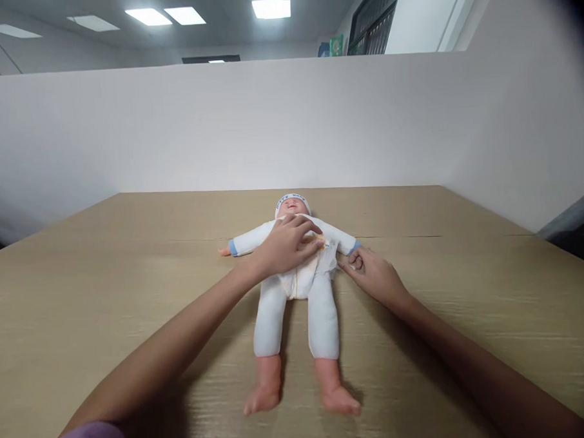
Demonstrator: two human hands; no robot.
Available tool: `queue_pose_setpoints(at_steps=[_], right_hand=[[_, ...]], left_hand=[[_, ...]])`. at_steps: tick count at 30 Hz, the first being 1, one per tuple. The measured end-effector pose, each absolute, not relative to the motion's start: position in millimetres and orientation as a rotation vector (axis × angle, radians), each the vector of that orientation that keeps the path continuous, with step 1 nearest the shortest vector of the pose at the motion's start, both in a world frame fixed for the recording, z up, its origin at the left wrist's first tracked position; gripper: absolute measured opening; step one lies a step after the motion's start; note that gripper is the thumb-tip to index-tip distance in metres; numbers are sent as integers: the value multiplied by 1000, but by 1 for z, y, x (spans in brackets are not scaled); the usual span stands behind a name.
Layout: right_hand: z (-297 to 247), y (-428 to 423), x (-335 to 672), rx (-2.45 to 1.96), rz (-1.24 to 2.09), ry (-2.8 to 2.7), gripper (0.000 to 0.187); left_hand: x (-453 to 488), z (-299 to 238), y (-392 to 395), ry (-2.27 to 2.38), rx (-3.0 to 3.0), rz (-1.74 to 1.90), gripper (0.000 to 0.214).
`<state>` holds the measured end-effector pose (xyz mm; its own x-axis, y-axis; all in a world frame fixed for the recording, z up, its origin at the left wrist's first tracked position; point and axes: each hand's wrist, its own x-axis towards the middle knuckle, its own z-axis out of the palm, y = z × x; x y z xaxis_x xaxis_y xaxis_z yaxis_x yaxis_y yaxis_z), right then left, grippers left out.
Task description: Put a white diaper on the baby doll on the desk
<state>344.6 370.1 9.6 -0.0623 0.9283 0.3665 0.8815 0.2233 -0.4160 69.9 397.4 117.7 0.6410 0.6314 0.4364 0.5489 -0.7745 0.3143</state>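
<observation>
A baby doll (323, 324) in a white suit with blue cuffs lies on its back, feet towards me. Around its hips is a white diaper (299, 286) with pale orange trim, its side part spread at the doll's hip on the right. My left hand (290, 245) rests across the doll's belly on the diaper's front, fingers stretched out and thumb apart. Beside the doll's cuff on the right, my right hand (374, 273) has curled fingers, its thumb tip at the diaper's side edge. What these fingers grip, if anything, is hidden.
The doll lies on a wide wood-coloured table (131, 303) with a seam running across it. A white partition (268, 123) stands behind the table's far edge, and a white wall (524, 118) rises on the right.
</observation>
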Motion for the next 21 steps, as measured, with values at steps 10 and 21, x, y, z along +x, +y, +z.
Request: queue_pose_setpoints(at_steps=[10, 21], right_hand=[[17, 376, 352, -1758, 420, -1925, 46], [85, 405, 308, -1336, 1034, -1778, 59]], left_hand=[[81, 106, 401, 1142, 2697, 582, 47], [82, 106, 399, 1198, 2647, 585, 44]])
